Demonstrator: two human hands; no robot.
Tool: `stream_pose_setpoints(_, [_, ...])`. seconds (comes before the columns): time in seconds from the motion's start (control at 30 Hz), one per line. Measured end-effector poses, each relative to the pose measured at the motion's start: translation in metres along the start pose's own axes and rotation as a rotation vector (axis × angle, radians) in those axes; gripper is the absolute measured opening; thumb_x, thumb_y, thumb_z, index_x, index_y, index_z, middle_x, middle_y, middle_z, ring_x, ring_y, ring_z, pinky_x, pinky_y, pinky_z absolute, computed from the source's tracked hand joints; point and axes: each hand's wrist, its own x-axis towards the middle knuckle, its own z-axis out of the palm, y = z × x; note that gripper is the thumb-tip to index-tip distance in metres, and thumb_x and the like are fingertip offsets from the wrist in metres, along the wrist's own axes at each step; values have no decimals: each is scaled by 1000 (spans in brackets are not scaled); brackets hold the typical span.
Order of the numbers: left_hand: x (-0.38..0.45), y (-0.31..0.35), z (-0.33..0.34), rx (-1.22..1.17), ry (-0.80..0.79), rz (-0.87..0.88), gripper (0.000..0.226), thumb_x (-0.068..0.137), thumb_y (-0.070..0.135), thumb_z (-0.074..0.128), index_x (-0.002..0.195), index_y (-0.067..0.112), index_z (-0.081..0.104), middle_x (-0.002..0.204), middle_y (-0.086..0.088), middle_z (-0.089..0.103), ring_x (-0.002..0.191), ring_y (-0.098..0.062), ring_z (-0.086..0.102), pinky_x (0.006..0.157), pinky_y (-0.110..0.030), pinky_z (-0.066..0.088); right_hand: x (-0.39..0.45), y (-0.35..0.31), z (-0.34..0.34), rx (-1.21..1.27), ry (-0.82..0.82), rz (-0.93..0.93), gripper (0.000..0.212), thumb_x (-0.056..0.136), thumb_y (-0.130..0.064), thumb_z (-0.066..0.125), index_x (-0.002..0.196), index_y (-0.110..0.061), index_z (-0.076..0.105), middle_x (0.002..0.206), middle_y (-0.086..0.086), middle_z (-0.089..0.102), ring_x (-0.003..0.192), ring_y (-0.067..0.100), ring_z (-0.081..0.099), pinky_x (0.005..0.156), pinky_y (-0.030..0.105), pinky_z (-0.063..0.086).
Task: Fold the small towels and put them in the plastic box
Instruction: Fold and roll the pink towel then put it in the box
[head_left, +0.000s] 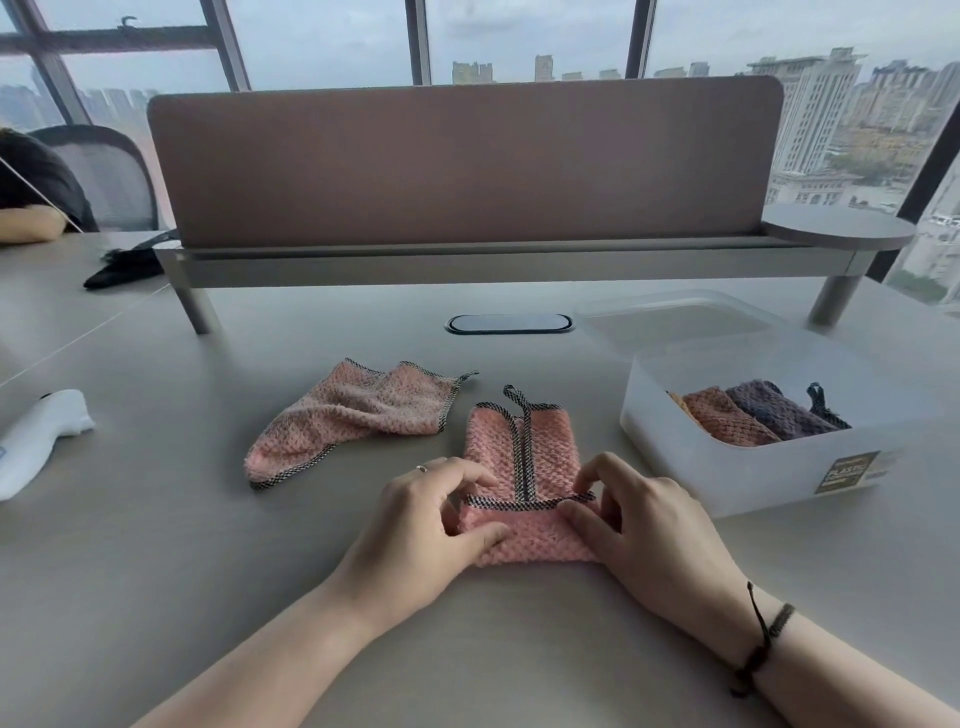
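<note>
Stowed: folded towels (748, 418) in plastic box (727, 467) | left hand (415, 535), right hand (654, 530) pinched pink towel (519, 452) mid-fold | crumpled towel (353, 415) remained

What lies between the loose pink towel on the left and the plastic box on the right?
In the head view, the half-folded pink towel lies between the loose pink towel and the plastic box, gripped by the left hand and right hand.

Soft overcast daylight from windows (322, 36) behind; dim, even, faint shadows on surface (156, 545). Wide-angle bowing at edges; slight softness throughout.
</note>
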Motion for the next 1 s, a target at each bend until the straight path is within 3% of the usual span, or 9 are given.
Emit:
stream_pose_setpoints(0.1, [0,-1,0,15,6,19,36,68,18,91,97,23,71,81,39,57,63,18,51,61,2,32,-1,-3,-1,30,21,-52,19,87,-48,62,97,-35,51,61,-14,54,61,8,52,55,29,42])
stream_pose_setpoints(0.23, [0,-7,2,69,13,54,37,68,19,90,98,26,69,82,26,56,75,10,54,71,-2,36,1,-4,0,-10,27,-50,23,87,-49,62,100,-37,46,67,-16,54,66,9,56,59,30,45])
stream_pose_setpoints(0.37, [-1,-8,0,198,6,127,32,73,23,86,98,30,68,99,17,52,79,5,49,69,-16,45,3,-1,0,-106,18,-63,22,85,-50,64,97,-36,51,73,-19,45,70,13,57,57,33,48])
stream_pose_setpoints(0.5, [2,-7,-2,408,21,328,21,75,10,78,84,28,73,99,10,62,85,-12,57,68,-28,50,3,0,3,-139,110,-224,5,84,-32,66,89,-35,66,83,-14,54,73,13,58,53,25,46])
stream_pose_setpoints(0.57, [2,-9,-1,449,-21,439,21,81,11,63,85,27,76,96,9,67,87,-15,59,70,-31,49,3,3,6,-165,91,-331,16,86,-27,60,96,-35,70,88,-13,59,78,14,59,60,26,48])
stream_pose_setpoints(0.67, [-1,-13,1,444,-124,472,31,85,12,50,94,25,76,93,11,70,87,-14,62,70,-31,51,5,7,9,-208,25,-389,29,82,-21,64,105,-37,69,97,-20,65,83,13,60,67,29,50])
stream_pose_setpoints(0.83, [-2,-12,-4,372,-190,373,33,86,17,49,106,25,74,106,12,71,96,-9,66,81,-30,55,6,11,9,-135,4,-337,25,88,-32,54,104,-34,73,102,-22,69,88,8,64,74,28,54])
stream_pose_setpoints(0.93, [-3,-11,-8,361,-220,325,25,92,38,57,111,29,71,113,16,67,103,-4,62,87,-29,53,4,9,5,-118,-11,-304,28,94,-47,49,104,-35,72,102,-22,69,90,5,64,78,25,52])
stream_pose_setpoints(1.0, [-4,-11,-9,400,-260,298,36,89,54,58,117,32,68,118,18,63,108,-4,59,91,-30,51,4,7,3,-153,-38,-296,37,93,-60,47,106,-36,71,104,-23,68,93,3,62,80,24,50])
